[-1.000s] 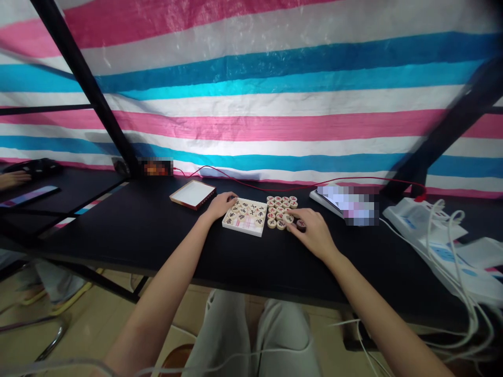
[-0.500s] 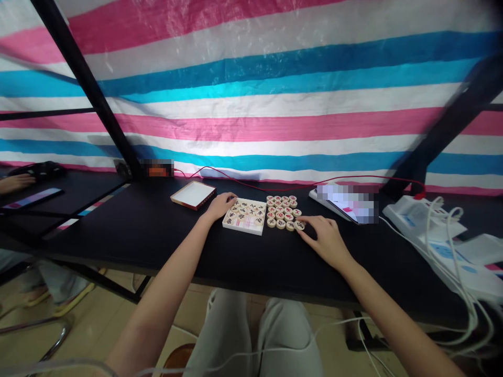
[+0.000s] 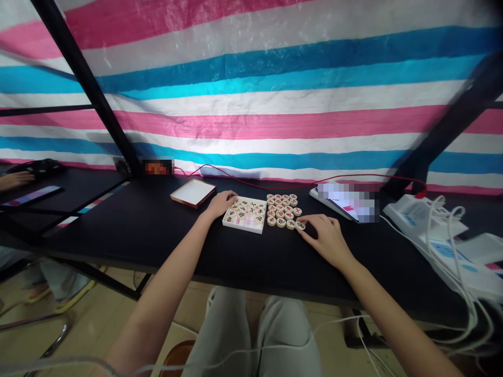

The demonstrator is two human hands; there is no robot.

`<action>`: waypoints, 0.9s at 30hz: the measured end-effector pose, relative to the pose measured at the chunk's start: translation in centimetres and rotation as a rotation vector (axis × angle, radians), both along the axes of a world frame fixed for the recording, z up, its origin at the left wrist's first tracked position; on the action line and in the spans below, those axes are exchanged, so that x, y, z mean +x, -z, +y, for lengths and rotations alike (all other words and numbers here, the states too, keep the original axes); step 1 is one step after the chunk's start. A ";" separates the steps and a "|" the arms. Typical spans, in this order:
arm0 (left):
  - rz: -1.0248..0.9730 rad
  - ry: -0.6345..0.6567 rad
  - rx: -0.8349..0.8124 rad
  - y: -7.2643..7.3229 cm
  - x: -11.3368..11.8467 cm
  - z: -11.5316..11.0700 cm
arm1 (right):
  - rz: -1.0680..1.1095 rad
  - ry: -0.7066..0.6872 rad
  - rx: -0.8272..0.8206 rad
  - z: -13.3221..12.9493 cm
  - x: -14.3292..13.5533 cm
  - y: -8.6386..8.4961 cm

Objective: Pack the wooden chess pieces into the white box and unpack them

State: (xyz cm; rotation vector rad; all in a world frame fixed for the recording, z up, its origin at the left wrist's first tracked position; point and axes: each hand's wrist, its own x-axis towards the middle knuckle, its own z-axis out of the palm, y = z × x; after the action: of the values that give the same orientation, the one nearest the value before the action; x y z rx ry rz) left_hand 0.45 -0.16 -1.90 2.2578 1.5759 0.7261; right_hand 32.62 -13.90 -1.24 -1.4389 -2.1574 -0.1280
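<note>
A shallow white box (image 3: 244, 227) sits on the black table with several round Chinese chess pieces (image 3: 241, 215) lying inside, their characters dark. My left hand (image 3: 222, 204) rests at its far left corner, fingers curled over the rim. To the right of the box, more pieces (image 3: 280, 207) stand in close rows on the table; the back rows carry red characters and the front row dark ones. At the right end of that front row, my right hand (image 3: 323, 235) pinches a Chinese chess piece (image 3: 300, 225) between thumb and fingers, level with its neighbours.
An open box lid (image 3: 193, 193) lies at the back left. A phone (image 3: 353, 204) rests on a white object at the right, near a white power strip (image 3: 444, 246) with tangled cables. A thin red cable (image 3: 251, 183) runs along the back. Another person's hand (image 3: 18, 180) is at far left.
</note>
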 end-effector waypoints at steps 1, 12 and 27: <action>0.001 0.003 0.003 0.0 0.0 0.0 | -0.003 0.001 0.000 0.0 0.0 0.0; 0.009 -0.005 -0.006 -0.3 0.2 -0.2 | -0.043 0.004 0.024 -0.2 -0.1 -0.2; 0.009 0.001 0.005 -0.1 0.1 0.1 | -0.036 -0.005 0.015 -0.2 0.0 -0.1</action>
State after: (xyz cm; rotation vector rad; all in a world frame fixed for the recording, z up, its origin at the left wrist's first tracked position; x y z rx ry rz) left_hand 0.53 -0.08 -1.84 2.2678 1.5783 0.7216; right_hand 32.61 -14.10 -1.09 -1.4333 -2.1838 -0.1692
